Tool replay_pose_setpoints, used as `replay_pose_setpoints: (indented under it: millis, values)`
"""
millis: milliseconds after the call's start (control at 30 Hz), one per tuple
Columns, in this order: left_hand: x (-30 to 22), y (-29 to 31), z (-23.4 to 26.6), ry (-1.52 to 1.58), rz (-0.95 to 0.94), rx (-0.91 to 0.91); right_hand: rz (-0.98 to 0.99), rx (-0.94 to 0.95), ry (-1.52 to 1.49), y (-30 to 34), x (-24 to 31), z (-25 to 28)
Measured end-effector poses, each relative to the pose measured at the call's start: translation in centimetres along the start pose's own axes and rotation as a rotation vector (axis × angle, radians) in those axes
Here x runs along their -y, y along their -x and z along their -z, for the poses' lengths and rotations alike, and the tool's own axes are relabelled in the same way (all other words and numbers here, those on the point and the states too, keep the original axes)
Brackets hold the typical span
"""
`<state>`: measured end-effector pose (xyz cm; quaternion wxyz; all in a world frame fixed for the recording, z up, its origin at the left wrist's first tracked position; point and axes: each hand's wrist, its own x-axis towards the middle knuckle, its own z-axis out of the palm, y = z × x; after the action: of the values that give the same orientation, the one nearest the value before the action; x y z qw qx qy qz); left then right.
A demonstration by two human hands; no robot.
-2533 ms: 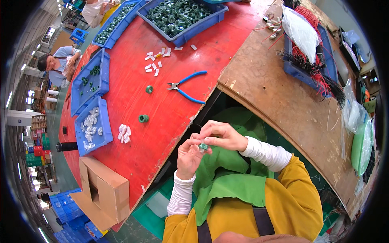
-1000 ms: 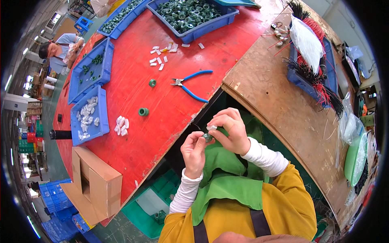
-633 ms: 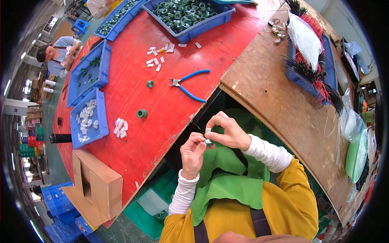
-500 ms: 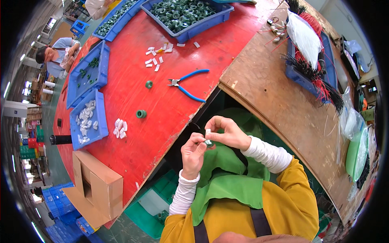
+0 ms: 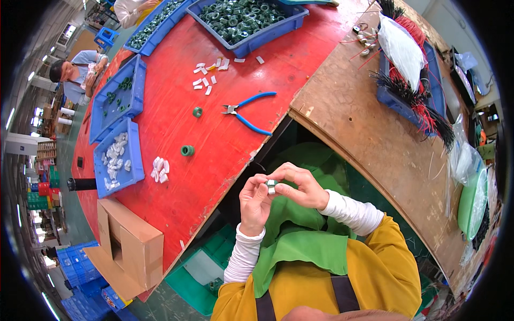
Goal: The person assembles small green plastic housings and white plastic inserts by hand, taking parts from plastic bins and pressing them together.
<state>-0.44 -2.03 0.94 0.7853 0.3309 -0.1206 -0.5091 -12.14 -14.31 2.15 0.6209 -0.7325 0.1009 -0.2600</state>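
Observation:
Between both hands, above my green apron, is a small green ring with a white piece on its front. My left hand pinches its left side. From the right, my right hand closes thumb and fingers on the same ring, partly covering it. Left of my hands, a pile of white pieces lies on the red tabletop. Two loose green rings, a nearer one and a farther one, rest beyond that pile. Blue-handled cutters lie spread apart near the table edge.
A blue tray of green rings stands at the far side, with more white pieces before it. At left are a blue tray of white parts and a cardboard box. A wooden table borders my right. A co-worker sits far left.
My right hand has lowered slightly and come in against the ring. The white piece formerly upright at its fingertips now sits across the ring's front.

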Motion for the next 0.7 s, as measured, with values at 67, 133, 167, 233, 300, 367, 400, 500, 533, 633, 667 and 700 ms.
replay_pose_setpoints:
  millis: [67, 133, 167, 233, 300, 367, 400, 500, 533, 633, 667, 700]
  values:
    - [0.0, 0.1, 0.3, 0.013, -0.004, 0.028, 0.053, -0.014, 0.003, 0.0, -0.2, 0.0]
    - [-0.2, 0.1, 0.4, 0.027, -0.011, 0.057, 0.015, -0.053, -0.038, 0.0, 0.1, -0.4]
    - [-0.3, 0.1, 0.3, 0.0, 0.03, 0.031, -0.024, -0.091, -0.078, 0.0, 0.1, -0.5]
    - [-0.6, 0.0, 0.2, -0.027, 0.069, 0.006, 0.03, -0.094, -0.027, -0.1, 0.2, -0.4]
    - [-0.8, 0.0, 0.0, -0.058, 0.075, 0.012, 0.084, -0.096, 0.025, -0.2, 0.2, -0.2]
    - [-0.5, 0.1, 0.7, -0.047, 0.069, -0.006, 0.185, -0.101, 0.216, -0.4, 0.1, 0.0]
    - [-0.4, 0.2, 0.9, -0.035, 0.066, -0.023, 0.186, -0.099, 0.215, -0.5, 0.4, 0.4]
    - [-0.4, 0.2, -0.1, -0.071, 0.048, -0.045, 0.413, -0.09, 0.537, -0.8, 1.2, 0.8]
    - [-0.2, 0.2, -0.1, -0.07, 0.05, -0.043, 0.412, -0.091, 0.538, -1.0, 1.3, 0.7]
    - [0.3, 0.3, 0.2, -0.079, 0.047, -0.079, 0.558, -0.106, 0.723, -1.2, 1.4, 0.7]
    - [0.6, 0.2, 0.2, -0.046, 0.029, -0.1, 0.559, -0.105, 0.722, -1.2, 1.3, 0.6]
    - [0.7, 0.1, 0.3, -0.012, 0.011, -0.121, 0.592, -0.141, 0.731, -1.2, 1.2, 0.3]
